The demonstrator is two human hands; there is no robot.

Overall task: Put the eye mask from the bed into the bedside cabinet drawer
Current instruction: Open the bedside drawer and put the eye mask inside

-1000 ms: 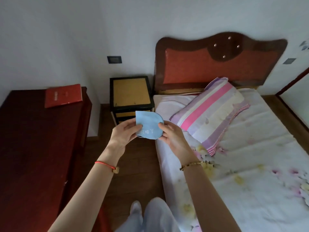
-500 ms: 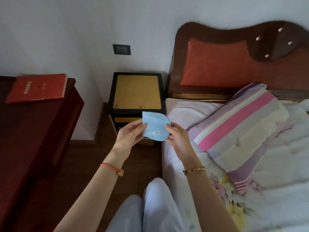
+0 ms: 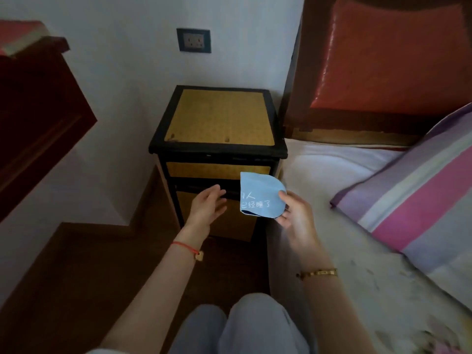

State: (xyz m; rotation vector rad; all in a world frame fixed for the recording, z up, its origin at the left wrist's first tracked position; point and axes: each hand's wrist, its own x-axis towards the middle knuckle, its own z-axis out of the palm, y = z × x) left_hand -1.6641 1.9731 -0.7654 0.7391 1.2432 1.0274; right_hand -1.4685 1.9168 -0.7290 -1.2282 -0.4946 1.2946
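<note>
The light blue eye mask (image 3: 260, 194), folded in half with white writing on it, is pinched in my right hand (image 3: 293, 213) in front of the bedside cabinet (image 3: 219, 116). That cabinet is black-framed with yellow woven panels. Its upper drawer front (image 3: 204, 169) looks shut. My left hand (image 3: 208, 206) holds nothing, its fingers apart and stretched toward the dark gap below the upper drawer, left of the mask.
The bed (image 3: 332, 164) with a striped pink and purple pillow (image 3: 419, 190) lies to the right, under a red padded headboard (image 3: 388, 54). A dark red wooden desk (image 3: 33, 108) stands at the left. A wall socket (image 3: 194, 40) sits above the cabinet. My knees (image 3: 237, 328) are at the bottom.
My left hand has let go of the eye mask and reached toward the cabinet front. The right hand alone holds the mask. The view has moved closer to the cabinet.
</note>
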